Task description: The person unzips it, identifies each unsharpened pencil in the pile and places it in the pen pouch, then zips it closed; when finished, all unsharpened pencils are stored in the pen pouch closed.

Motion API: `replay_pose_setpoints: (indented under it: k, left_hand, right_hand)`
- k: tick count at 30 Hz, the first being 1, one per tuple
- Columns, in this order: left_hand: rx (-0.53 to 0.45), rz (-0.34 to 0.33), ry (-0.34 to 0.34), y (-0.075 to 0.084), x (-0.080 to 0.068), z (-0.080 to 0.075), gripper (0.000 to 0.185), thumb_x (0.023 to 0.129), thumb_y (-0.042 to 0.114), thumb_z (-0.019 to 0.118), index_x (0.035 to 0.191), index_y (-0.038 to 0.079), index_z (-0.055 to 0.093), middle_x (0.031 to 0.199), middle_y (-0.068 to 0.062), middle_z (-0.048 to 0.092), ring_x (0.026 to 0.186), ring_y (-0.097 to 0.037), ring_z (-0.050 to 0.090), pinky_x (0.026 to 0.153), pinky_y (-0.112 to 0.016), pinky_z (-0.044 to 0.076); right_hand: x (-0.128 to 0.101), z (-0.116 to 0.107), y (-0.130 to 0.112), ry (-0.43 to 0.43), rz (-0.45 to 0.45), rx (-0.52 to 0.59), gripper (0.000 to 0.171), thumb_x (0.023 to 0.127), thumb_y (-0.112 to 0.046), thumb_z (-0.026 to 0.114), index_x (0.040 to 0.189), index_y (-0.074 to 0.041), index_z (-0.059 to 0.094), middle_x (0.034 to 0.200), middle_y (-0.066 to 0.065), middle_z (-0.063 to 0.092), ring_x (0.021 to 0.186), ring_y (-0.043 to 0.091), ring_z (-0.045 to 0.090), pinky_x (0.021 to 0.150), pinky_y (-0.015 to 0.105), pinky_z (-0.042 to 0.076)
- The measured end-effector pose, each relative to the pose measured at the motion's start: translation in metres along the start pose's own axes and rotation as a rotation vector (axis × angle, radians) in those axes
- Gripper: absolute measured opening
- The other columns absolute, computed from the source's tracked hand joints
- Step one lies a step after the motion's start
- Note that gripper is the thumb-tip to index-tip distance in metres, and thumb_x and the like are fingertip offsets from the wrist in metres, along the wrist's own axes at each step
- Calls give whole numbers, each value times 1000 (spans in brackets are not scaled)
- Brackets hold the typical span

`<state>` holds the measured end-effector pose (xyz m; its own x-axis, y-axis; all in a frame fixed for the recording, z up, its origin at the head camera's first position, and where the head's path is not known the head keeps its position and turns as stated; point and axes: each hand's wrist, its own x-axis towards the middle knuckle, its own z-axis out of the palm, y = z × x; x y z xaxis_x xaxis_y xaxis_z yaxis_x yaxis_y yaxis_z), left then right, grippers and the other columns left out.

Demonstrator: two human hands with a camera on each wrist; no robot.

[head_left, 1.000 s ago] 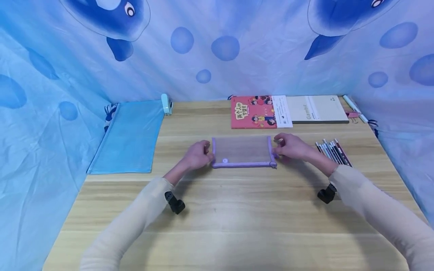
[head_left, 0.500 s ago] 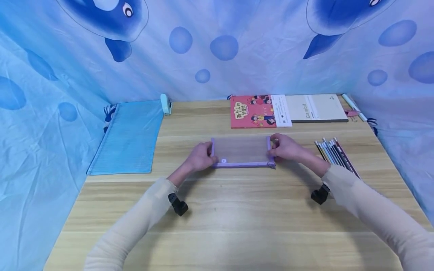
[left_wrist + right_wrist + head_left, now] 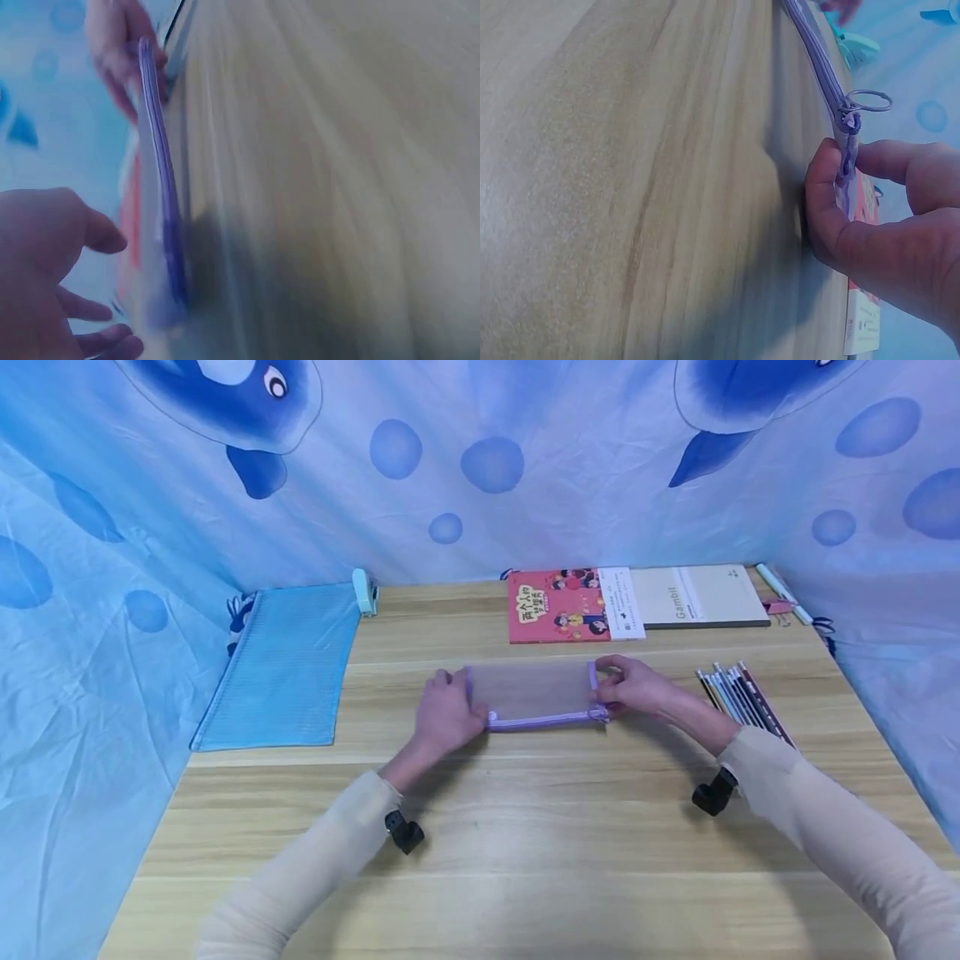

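**Mesh pouch held at both short ends**

Thumb and forefinger of the right hand (image 3: 877, 225) pinch the right end of the purple-edged mesh pouch (image 3: 534, 692), just below the zipper pull with its small metal ring (image 3: 868, 101). The grip is narrow, only fingertips on the fabric border, and the other fingers curl behind it. The left hand (image 3: 447, 710) is at the opposite end; from the head view its fingers wrap over the left edge near the lower corner, but in the left wrist view the hand looks rather relaxed, so I cannot tell how firmly it holds.

The pouch lies in the middle of the wooden table (image 3: 525, 827), with its long zipper side toward the person. It seems empty, very light and soft (the mesh is half transparent and the wood shows through). I judge that it will fold or sag if it is lifted by one corner, so the stiffer sewn borders and the zipper end are the best places to take hold.

Further out, a red book (image 3: 558, 606) and a grey notebook (image 3: 701, 597) lie behind it, a row of pencils (image 3: 738, 693) to the right, and a blue zip bag (image 3: 288, 664) well apart on the left.
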<state>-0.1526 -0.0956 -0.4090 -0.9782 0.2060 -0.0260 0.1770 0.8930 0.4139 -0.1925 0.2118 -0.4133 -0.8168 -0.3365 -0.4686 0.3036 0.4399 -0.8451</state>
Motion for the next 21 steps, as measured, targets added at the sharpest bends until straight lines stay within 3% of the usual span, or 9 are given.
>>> replay_pose_setpoints:
  k: [3,6,8,15,21]
  left_hand:
    - [19,151,76,28,-6,7,50,89,24,71,134,3,60,123,-23,61,102,-33,61,74,-41,57]
    - [-33,314,63,56,-8,19,42,91,20,71,130,6,65,119,-19,65,92,-26,65,68,-31,57]
    - [-53,378,49,71,-6,29,42,91,20,71,130,7,66,114,-16,67,83,-20,64,67,-25,55]
    - [-110,429,72,95,0,53,47,87,19,75,133,11,66,93,-7,67,67,-9,51,55,-15,42]
    - [-134,537,150,100,0,65,30,86,15,76,116,7,75,95,-6,70,78,-12,62,66,-17,50]
  right_hand:
    - [2,2,1,5,-5,19,78,93,-4,65,155,6,19,117,26,54,91,24,63,82,37,57]
    - [4,3,0,6,-14,22,79,92,-3,65,155,7,18,117,26,55,89,23,63,81,36,57]
    - [4,4,0,2,-20,28,78,92,-2,65,154,8,18,116,26,56,87,22,63,80,36,58]
    - [6,7,0,-8,-11,50,75,92,3,59,154,10,17,115,26,55,87,23,64,80,36,58]
    - [4,5,1,4,-17,57,74,93,3,58,153,11,16,114,27,54,87,24,64,81,37,58]
